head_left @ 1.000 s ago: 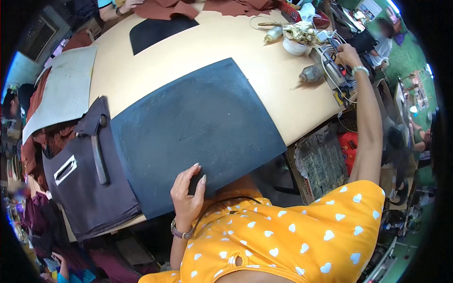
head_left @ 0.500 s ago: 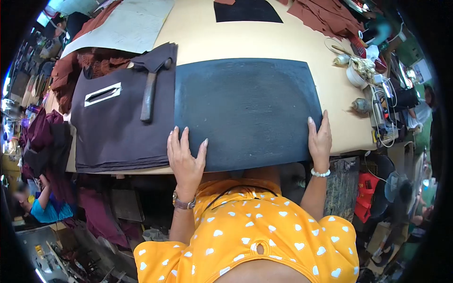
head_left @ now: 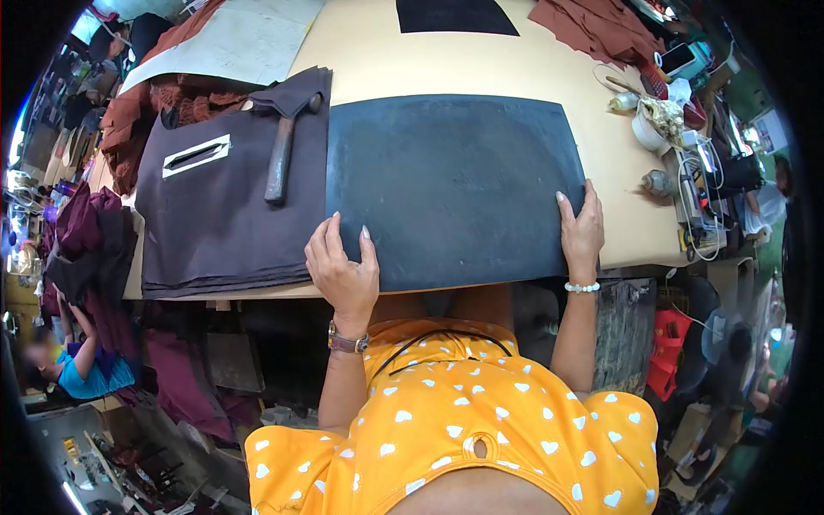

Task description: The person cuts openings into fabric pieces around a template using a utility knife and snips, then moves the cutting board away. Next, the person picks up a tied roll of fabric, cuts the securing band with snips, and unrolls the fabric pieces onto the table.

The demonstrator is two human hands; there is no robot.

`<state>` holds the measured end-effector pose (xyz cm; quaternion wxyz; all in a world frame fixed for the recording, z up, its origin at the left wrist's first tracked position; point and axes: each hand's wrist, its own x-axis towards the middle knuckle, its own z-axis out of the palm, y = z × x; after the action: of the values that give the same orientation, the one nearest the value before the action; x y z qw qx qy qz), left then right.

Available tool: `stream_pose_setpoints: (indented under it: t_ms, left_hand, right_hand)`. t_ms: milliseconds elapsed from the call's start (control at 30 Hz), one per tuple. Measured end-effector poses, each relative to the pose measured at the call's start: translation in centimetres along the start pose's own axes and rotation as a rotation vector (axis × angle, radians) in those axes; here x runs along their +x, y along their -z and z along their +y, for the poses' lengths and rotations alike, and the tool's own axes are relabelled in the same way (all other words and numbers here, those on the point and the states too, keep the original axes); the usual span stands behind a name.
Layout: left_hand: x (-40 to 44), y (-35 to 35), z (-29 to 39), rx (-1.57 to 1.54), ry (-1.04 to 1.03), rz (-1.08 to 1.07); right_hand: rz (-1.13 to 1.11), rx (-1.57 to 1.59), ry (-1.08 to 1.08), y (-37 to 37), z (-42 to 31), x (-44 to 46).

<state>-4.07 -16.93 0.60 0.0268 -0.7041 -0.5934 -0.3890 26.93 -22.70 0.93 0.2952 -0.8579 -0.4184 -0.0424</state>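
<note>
A dark rectangular mat [head_left: 455, 189] lies flat on the table in front of me. My left hand [head_left: 343, 270] is at its lower left corner, thumb over the mat and slightly bent fingers by the seam with a pile of dark brown sheets [head_left: 223, 232]. Along the mat's right edge rests my right hand [head_left: 582, 230], thumb and forefinger stretched out and apart; its other fingers are mostly hidden. A hammer [head_left: 281, 150] lies on the brown pile, its handle toward me. Left of it is a white strip with a dark slot-shaped piece [head_left: 196, 156].
The table [head_left: 378, 64] carries a black sheet [head_left: 455, 15] at the back and reddish-brown material [head_left: 592, 30] at back right. A white bowl [head_left: 650, 133], cables and a power strip [head_left: 699, 210] crowd the right side. Another person in blue [head_left: 90, 373] is at far left.
The whole view has shifted slightly, with the table higher in the picture. My left hand's fingers have bent a little more; my right hand stays by the mat's right edge.
</note>
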Motion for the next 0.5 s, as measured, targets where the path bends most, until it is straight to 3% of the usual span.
stream_pose_setpoints:
  t_ms: [500]
  left_hand:
    - [-0.22, -0.55, 0.14, 0.131, 0.126, -0.015]
  right_hand:
    - [0.053, -0.113, 0.045, -0.19, -0.13, -0.40]
